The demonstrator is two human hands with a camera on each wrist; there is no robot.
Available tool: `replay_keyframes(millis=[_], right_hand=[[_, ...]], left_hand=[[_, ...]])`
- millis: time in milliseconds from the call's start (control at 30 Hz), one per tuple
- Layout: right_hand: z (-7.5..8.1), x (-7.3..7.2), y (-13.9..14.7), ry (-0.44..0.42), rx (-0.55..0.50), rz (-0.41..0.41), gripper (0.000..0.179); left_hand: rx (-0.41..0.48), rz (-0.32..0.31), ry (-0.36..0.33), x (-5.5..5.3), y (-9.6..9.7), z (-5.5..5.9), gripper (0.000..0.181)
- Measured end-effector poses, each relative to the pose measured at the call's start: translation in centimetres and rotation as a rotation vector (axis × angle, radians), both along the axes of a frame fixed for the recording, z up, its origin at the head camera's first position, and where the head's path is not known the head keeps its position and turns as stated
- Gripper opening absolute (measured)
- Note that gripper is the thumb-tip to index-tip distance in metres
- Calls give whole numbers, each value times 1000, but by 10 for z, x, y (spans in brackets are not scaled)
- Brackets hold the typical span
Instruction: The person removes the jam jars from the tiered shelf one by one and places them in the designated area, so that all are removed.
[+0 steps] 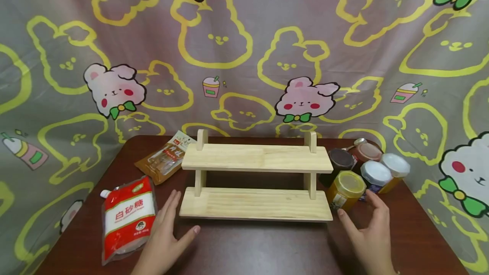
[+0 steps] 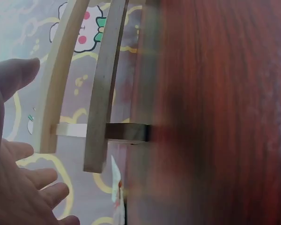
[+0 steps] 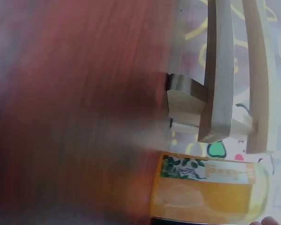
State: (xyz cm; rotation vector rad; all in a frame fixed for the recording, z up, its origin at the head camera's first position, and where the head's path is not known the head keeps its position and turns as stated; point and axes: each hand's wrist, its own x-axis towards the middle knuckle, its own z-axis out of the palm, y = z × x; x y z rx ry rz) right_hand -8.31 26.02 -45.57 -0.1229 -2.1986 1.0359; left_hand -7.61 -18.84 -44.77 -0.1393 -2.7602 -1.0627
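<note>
A two-tier wooden shelf [image 1: 256, 204] stands mid-table with nothing on either board. My left hand [image 1: 162, 234] is held at the shelf's left end, fingers extended and thumb apart, beside a red-and-white bag of white sugar [image 1: 129, 220]. At the shelf's right end is a jar with a yellow lid [image 1: 347, 188]; the right wrist view shows its amber contents and leafy label [image 3: 187, 168]. My right hand [image 1: 368, 234] is spread in front of this jar, thumb near its lower front and index finger at its right side. Only fingertips [image 3: 269, 220] show near the lid in that wrist view.
Behind the yellow-lidded jar cluster a dark-lidded jar [image 1: 341, 159], a reddish-lidded jar [image 1: 367, 152] and two white-lidded jars, one in front [image 1: 376, 173]. A brown packet [image 1: 164, 160] lies at back left. A patterned curtain [image 1: 244, 54] surrounds the table's back and sides.
</note>
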Motion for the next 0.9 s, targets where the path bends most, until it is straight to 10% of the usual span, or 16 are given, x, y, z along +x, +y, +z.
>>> replay_keyframes(millis=[267,900], right_hand=[[-1,-13,4,-243,-276,-66,93],[-19,-45,26,-499,-274,51,86]], left_hand=[[111,24,-60,-10,2,-10,101],[247,77,-234,-39,0,-30,115]])
